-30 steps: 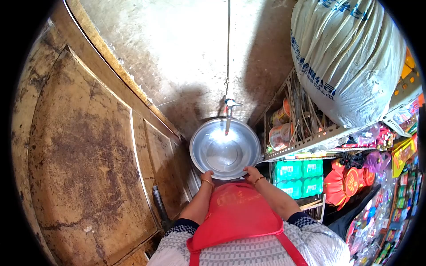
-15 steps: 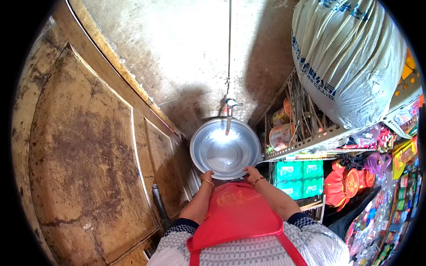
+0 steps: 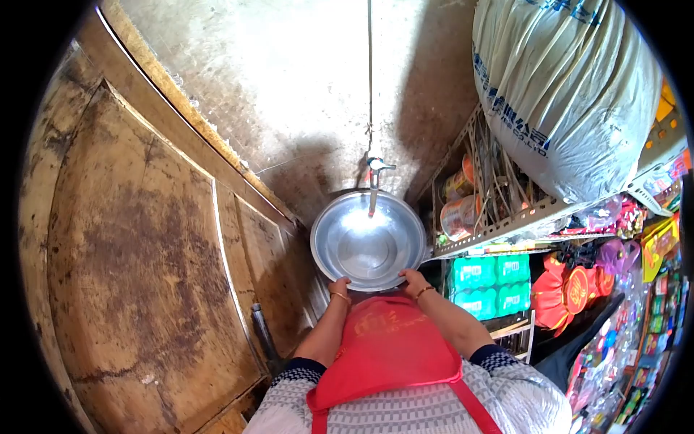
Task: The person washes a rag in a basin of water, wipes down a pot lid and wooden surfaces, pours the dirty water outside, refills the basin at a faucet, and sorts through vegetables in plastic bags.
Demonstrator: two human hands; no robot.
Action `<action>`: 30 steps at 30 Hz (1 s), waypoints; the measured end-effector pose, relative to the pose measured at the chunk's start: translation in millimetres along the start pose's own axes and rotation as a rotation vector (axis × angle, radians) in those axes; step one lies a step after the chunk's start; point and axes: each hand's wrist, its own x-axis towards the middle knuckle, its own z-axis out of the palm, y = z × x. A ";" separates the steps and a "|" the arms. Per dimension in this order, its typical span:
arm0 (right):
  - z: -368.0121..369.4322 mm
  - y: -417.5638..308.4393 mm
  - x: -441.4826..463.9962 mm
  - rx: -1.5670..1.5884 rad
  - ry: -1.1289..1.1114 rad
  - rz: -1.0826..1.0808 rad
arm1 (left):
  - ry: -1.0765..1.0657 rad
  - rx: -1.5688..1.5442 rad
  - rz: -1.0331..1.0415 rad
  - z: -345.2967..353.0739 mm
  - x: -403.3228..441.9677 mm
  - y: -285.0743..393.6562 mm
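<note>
Evenly placed: left hand (image 3: 340, 286), clamped on the near rim of 1 round metal basin (image 3: 359, 259), left of centre; right hand (image 3: 413, 283), likewise clamped, right of centre. Basin directly forward of both hands, neither nearer; no long axis. Beyond, 1 tap (image 3: 374, 181), spout over the basin's far half. Behind, 1 pale wall (image 3: 289, 79); to the right, 1 metal rack (image 3: 506, 228).

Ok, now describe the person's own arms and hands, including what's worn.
The left hand and right hand wear no gloves. A thin yellowish bracelet circles the left wrist; a reddish-brown band, the right. The pale, grey-patterned sleeves end near the elbows in dark navy cuffs, with light checks alongside.
</note>
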 end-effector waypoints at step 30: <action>53.4 -97.5 39.5 -1.313 0.395 -0.929 | -0.109 0.158 0.187 -41.0 -43.0 66.7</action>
